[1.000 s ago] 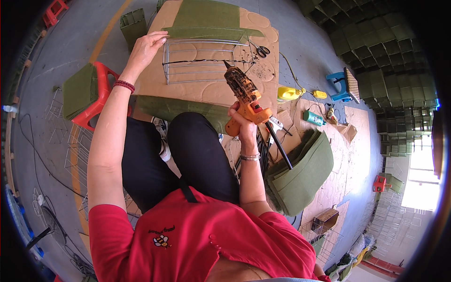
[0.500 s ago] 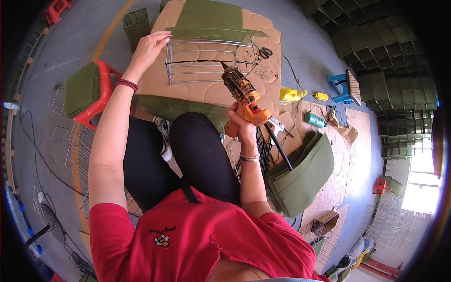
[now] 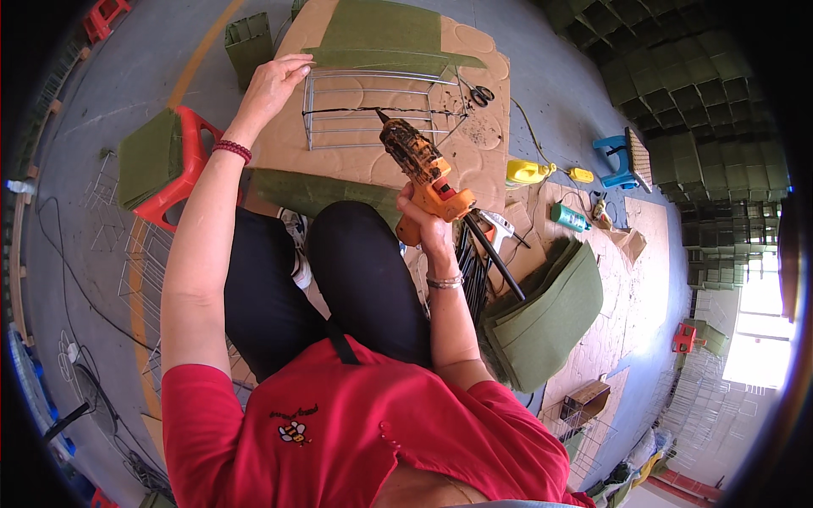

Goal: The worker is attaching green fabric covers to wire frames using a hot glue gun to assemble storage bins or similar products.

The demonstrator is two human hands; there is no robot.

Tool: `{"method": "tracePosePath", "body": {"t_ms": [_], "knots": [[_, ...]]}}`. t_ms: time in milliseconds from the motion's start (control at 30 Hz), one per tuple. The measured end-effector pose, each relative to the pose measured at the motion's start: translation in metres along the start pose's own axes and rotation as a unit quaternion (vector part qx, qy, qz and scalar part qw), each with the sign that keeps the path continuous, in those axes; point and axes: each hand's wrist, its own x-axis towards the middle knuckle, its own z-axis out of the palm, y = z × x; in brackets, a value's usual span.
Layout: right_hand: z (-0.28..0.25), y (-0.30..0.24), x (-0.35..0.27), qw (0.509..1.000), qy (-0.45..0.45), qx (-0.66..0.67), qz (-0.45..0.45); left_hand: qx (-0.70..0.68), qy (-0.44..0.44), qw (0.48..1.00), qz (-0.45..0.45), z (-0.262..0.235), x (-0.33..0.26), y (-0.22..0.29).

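Note:
My right hand (image 3: 427,222) grips an orange hot glue gun (image 3: 423,169) whose front end is caked in dark glue; a black glue stick (image 3: 495,258) sticks out of its back. Its nozzle points away from me, over a wire frame (image 3: 373,146) on the cardboard-topped work surface (image 3: 279,173). A black line of glue (image 3: 339,111) runs across the frame. Beyond lies a green fabric sheet (image 3: 381,30), its near edge along the frame's far side. At the left end of that edge, my left hand (image 3: 273,85) pinches the sheet beside the frame's corner.
Scissors (image 3: 482,96) lie on the right of the cardboard. A red stool (image 3: 190,161) with green sheets stands left. On the right are a yellow bottle (image 3: 529,172), a green bottle (image 3: 570,217), a blue stool (image 3: 616,161) and piled green sheets (image 3: 546,317). Stacked green boxes (image 3: 703,127) rise behind.
The glue gun has moved left along the wire frame, its nozzle now over the black line nearer the frame's middle. My left hand keeps its place at the corner.

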Motion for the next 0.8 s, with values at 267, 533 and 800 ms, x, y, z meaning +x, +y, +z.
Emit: {"method": "tracePosePath", "body": {"t_ms": [267,533,800], "knots": [[-0.039,0.003,-0.012,0.995,0.012,0.082,-0.052,0.004,0.002,1.000,0.013,-0.001,-0.001,-0.001],[-0.126,0.014,0.050,0.965,0.119,0.232,-0.037,-0.010,0.001,1.000,0.003,-0.003,-0.003,0.010],[-0.136,0.021,0.067,0.958,0.090,0.268,0.053,-0.019,-0.021,1.000,-0.011,-0.005,-0.003,0.010]]}}
